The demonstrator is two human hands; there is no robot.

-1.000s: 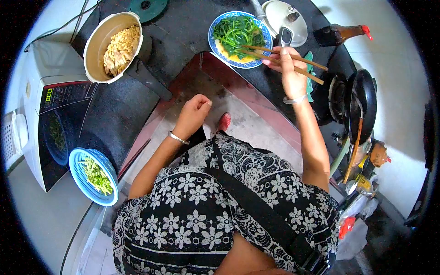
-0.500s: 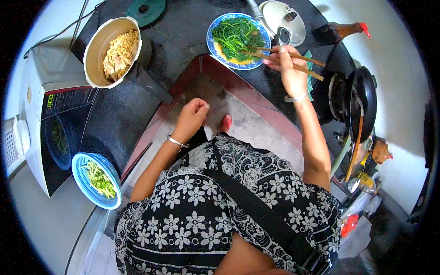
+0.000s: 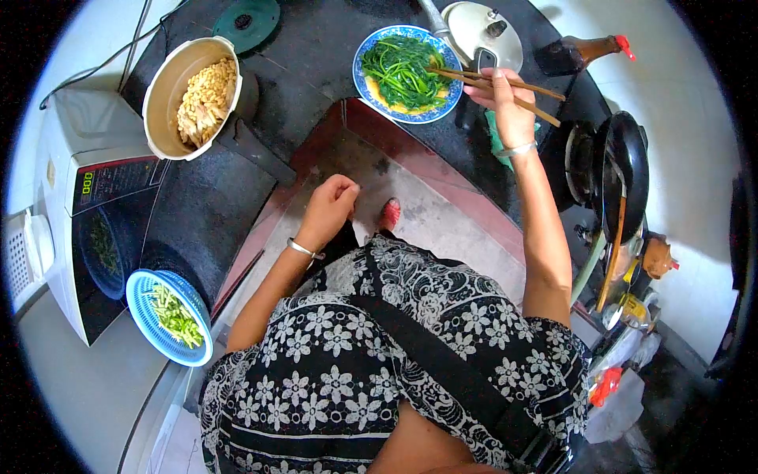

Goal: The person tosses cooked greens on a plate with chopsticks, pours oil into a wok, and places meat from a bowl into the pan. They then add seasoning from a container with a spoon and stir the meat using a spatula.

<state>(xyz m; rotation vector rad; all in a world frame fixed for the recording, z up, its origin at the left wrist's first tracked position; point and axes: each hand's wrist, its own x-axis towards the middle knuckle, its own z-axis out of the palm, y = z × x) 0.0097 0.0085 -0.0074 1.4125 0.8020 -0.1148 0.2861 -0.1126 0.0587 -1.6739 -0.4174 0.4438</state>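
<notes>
I see, nearest to the body, the left hand (image 3: 330, 207); its grip is curled loosely upon itself, in front of the edge of the dark surface (image 3: 304, 71). Further forward, the right hand (image 3: 505, 101) has its grip closed around two wooden chopsticks (image 3: 462, 77). Their tips are at the right side of the leafy greens (image 3: 403, 71), but I cannot tell if they touch them. These greens lie on a blue-and-white plate (image 3: 361, 69), which stands on the surface. Behind the right hand I find a pale lid (image 3: 466, 24), and further right a dark bottle (image 3: 588, 54) with a red cap.
</notes>
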